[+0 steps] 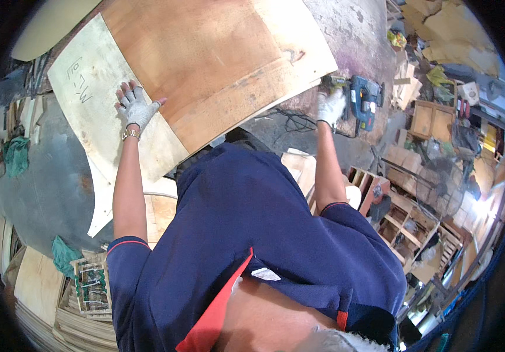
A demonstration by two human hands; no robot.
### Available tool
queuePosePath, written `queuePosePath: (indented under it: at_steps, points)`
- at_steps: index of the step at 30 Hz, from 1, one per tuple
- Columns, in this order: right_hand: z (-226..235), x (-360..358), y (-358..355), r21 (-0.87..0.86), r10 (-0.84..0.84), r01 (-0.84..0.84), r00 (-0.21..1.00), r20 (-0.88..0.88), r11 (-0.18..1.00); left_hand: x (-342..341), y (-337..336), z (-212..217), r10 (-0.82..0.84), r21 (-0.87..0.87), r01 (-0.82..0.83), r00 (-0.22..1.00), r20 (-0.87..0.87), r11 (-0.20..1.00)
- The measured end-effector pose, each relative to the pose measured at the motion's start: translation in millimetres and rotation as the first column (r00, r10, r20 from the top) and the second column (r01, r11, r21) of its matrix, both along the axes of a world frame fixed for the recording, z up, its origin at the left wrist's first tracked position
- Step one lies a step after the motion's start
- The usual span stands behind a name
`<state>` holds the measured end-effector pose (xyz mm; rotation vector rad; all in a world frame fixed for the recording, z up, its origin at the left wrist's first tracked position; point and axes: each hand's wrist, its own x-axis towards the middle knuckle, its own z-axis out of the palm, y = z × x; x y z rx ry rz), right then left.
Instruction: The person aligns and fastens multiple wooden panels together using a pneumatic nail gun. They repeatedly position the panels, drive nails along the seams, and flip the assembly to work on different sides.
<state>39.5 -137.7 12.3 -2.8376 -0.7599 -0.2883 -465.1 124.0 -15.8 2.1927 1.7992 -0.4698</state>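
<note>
Both arms outstretched: left hand (137, 107) flat on plywood sheet (205, 53), right hand (330, 107) grasping jigsaw (364, 100)

The plywood sheet (205, 53) runs out past the top edge, so its far end is cut off. The person's own shoulder and dark shirt (252, 234) hide the sheet's near corner and whatever carries it. The right hand (330, 105) wraps a grip, and its glove covers the fingers, so how tightly it closes can't be made out. The saw (365, 101) shows only its blue body; the blade is hidden beneath it. The shelves (416, 223) at the right bend into the rim, their contents too small and blurred to tell.
</note>
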Motion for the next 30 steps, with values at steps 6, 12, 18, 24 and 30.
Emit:
queuePosePath:
  at_steps: [6,12,18,24,30]
  points:
    - [-33.4,72.5,-11.6,-0.067,0.131,-0.145,0.973,-0.188,0.987,1.6,-0.3,1.5,0.002,-0.045,-0.003,0.999,-0.034,0.999]
    - [-34.8,111.5,-20.1,0.083,0.064,-0.029,0.887,-0.457,0.996,-0.5,5.5,10.5,0.025,-0.169,-0.019,0.999,0.032,0.985]
    - [26.2,-19.1,-28.0,0.398,0.235,-0.082,0.905,-0.354,0.914,0.4,3.9,13.0,0.015,-0.108,-0.009,0.998,0.054,0.994]
    - [68.9,-222.4,-29.3,0.181,0.356,-0.311,0.72,-0.596,0.933,0.0,3.9,-3.4,-0.009,-0.078,0.016,0.995,0.098,0.997]
    - [68.9,-334.2,-37.8,0.194,0.295,-0.306,0.331,-0.896,0.932,1.7,1.4,-20.0,-0.019,-0.016,0.022,0.989,0.147,1.0]
